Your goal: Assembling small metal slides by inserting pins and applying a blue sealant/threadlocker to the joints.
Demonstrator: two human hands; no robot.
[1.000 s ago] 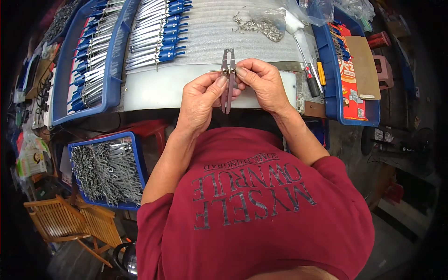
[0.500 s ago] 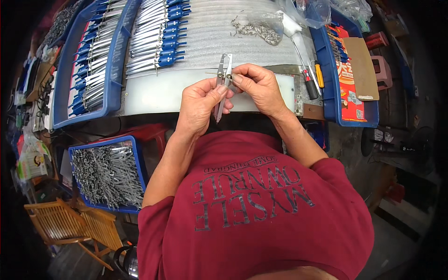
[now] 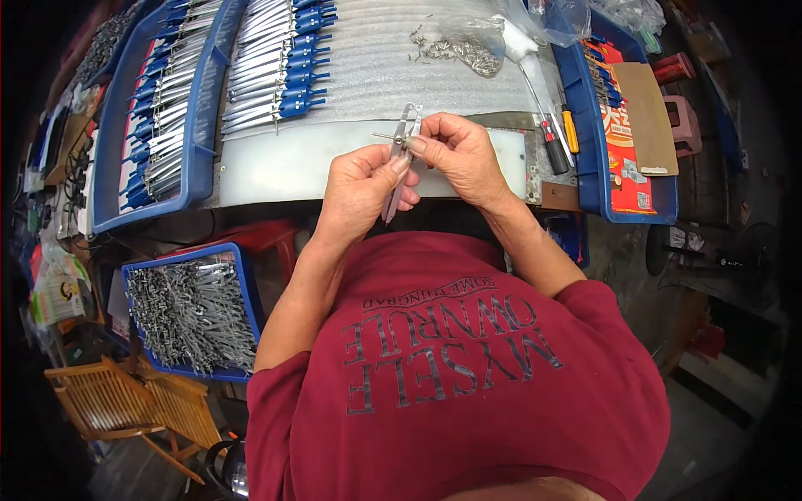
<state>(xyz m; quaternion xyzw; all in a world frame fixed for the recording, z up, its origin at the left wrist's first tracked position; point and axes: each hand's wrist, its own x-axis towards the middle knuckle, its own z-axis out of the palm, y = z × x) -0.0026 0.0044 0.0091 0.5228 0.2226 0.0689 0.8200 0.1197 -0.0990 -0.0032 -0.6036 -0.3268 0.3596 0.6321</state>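
Note:
Above the near edge of the bench I hold a pair of metal dividers [image 3: 398,150], its two flat grey legs joined by a thin cross rod [image 3: 383,135]. My left hand [image 3: 355,185] pinches the legs between thumb and fingers, with the pointed ends sticking out below. My right hand [image 3: 464,159] has its thumb and forefinger closed at the small brass-coloured nut [image 3: 408,142] on the rod, partly covering the right leg. Under both hands lies a white board [image 3: 276,164] on the bench.
Rows of silver dividers with blue parts [image 3: 288,79] lie back left, beside a filled blue crate [image 3: 199,138]. Small metal pins [image 3: 476,57] lie far back. Screwdrivers [image 3: 571,129] sit near the right blue crate [image 3: 595,167]. A lower left tray [image 3: 251,292] holds many metal parts.
The tops of the dividers' legs look tilted slightly further right, with the cross rod more slanted. My right fingers have shifted slightly left at the nut.

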